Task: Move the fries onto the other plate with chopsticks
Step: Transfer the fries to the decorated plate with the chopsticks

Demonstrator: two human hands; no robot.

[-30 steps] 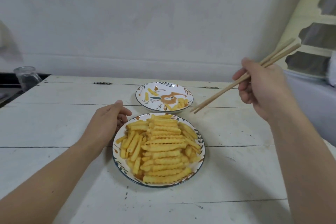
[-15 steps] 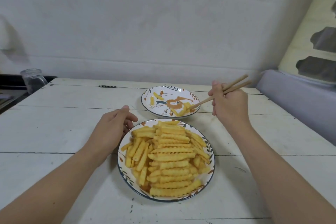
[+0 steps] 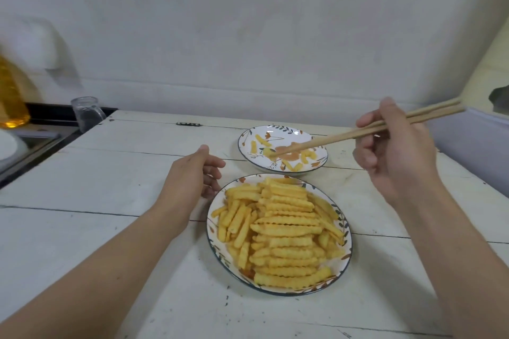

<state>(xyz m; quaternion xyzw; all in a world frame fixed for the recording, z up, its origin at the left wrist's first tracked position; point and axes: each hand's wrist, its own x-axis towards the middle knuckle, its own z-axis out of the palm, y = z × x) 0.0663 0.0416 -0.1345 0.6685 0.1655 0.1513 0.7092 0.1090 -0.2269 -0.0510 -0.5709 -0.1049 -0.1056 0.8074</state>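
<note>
Wooden chopsticks [image 3: 366, 132], a pale tan pair, are held in the right hand [image 3: 396, 151], fingers curled round the shafts near their upper third; the tips lie close together over the small far plate with leaf-and-orange pattern [image 3: 316, 138], and no fry is visible between them. Left hand [image 3: 192, 176] rests on the white-painted plank table [image 3: 110, 187] with fingers loosely curled, holding nothing; whether its fingertips touch the large near patterned plate [image 3: 347, 250] I cannot tell.

Location of task item: the crinkle-cut yellow fries [image 3: 283, 231] sit heaped on the near plate, nearly the whole batch; only a few transferred fries [image 3: 305, 155] lie on the far plate, so progress is judged early.

Risks from here:
- heap is stacked high, so pulling a lower fry could topple neighbours over the rim onto the table;
- ridged fries look stiff but may snap if pinched mid-length, or pivot and drop if pinched at one end;
- the two plates sit near one another but apart, so a fry lost in transit lands on the bare board between them;
- near plate is not visibly gripped, so a sideways push from the chopsticks may slide it;
- clear glass cup [image 3: 88, 114] and amber bottle [image 3: 11, 96] stand well apart at far left; unlikely to interfere.
</note>
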